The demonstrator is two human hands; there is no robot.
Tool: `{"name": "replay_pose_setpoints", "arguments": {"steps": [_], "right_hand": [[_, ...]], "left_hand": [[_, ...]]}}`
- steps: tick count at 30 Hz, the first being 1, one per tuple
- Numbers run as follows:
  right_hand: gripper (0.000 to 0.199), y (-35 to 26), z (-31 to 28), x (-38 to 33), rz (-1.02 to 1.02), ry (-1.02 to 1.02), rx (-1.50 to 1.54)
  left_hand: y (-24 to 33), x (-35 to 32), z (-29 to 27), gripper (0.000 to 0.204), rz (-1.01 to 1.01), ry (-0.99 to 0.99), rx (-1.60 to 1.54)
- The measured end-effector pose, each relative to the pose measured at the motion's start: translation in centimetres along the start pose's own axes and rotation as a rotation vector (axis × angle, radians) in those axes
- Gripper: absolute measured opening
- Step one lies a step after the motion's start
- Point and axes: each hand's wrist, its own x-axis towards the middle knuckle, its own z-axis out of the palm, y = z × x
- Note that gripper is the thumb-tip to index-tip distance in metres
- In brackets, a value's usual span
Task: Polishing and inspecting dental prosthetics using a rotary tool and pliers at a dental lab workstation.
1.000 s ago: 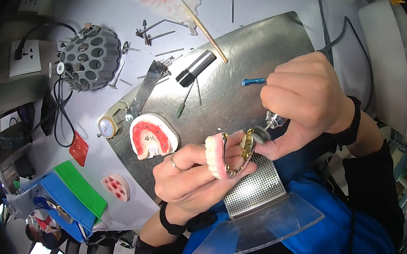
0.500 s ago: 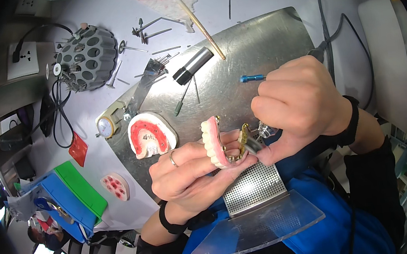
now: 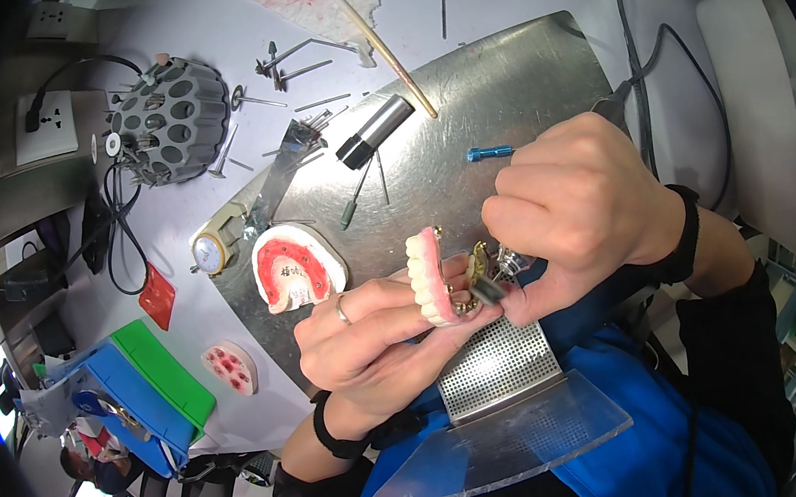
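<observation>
Between the fingers of my left hand [image 3: 369,340], closed and wearing a ring, sits a denture [image 3: 427,279] with white teeth, pink gum and a gold-coloured metal framework. My right hand [image 3: 589,202] is closed around a rotary handpiece [image 3: 514,261], whose metal nose shows beside the thumb. A dark grey grinding wheel [image 3: 487,288] on its end is at the framework; whether they touch I cannot tell. Just beyond my right knuckles lies a blue screwdriver-like tool [image 3: 489,153]. Left of the denture rests a plaster dental model [image 3: 332,264] with a red horseshoe-shaped ridge.
Under my hands are a perforated metal rest [image 3: 501,374] and a clear plastic shield [image 3: 499,448]. A metal plate [image 3: 515,68] carries a black-and-silver cylinder [image 3: 375,132] and loose burs. Further left stand a grey bur holder [image 3: 170,122], a dial gauge [image 3: 210,254] and a blue-and-green box [image 3: 152,375].
The denture has turned slightly and shifted a little right in my left hand. My right hand and the wheel have moved slightly left. Both grips hold.
</observation>
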Motion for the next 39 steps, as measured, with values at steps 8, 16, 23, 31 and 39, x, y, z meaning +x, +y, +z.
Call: {"name": "replay_pose_setpoints", "arguments": {"steps": [8,16,23,31,39], "right_hand": [[0.048,-0.07,-0.01,0.06,0.000,-0.023,-0.001],[0.047,-0.13,0.09,-0.05,-0.010,-0.014,-0.001],[0.047,-0.03,-0.01,-0.12,0.004,-0.025,-0.003],[0.050,0.43,-0.05,-0.21,0.010,0.017,-0.011],[0.050,0.53,-0.02,-0.07,-0.018,0.040,-0.040]], "left_hand": [[-0.22,-0.08,-0.02,0.025,0.002,-0.001,-0.002],[-0.08,-0.07,0.09,0.025,-0.025,0.008,-0.014],[-0.28,-0.06,0.25,0.026,0.025,0.032,-0.027],[-0.22,0.11,0.18,0.027,0.045,0.018,0.000],[-0.11,0.27,0.19,0.026,0.044,0.025,0.005]]}}
